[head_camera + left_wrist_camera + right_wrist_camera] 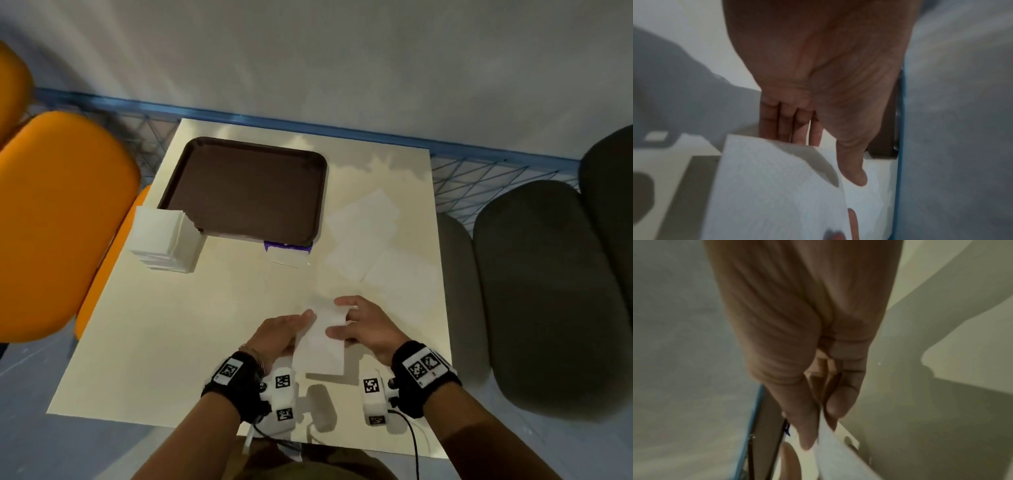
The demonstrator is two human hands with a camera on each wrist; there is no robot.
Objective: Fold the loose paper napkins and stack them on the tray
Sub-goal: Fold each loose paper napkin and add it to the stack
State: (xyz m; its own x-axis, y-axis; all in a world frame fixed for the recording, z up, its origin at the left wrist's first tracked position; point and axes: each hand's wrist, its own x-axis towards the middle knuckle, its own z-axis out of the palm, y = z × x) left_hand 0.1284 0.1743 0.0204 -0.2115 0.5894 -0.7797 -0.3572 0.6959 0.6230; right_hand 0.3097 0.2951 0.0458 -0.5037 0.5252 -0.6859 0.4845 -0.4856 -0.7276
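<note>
A white folded paper napkin [325,342] is held above the cream table [171,325]. It is pinched by the right hand [366,329] between thumb and fingers, and the left hand [277,334] touches it with straight fingers. The dark brown plastic tray [246,188] is left bare.

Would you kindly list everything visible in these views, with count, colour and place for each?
Table: one, cream, centre of the head view.
Tray: one, dark brown, far left part of the table, nothing on it.
Napkin stack: one, white, at the tray's near left corner.
Napkin packet: one, white with purple edge, just in front of the tray.
Loose napkins: several, white, exact count unclear, spread flat right of the tray.
Held napkin: one, white, near edge of the table, between both hands.
Orange chairs: at least two, left of the table.
Dark grey chairs: at least two, right of the table.
Left hand: fingers straight against the held napkin.
Right hand: pinches the held napkin.
</note>
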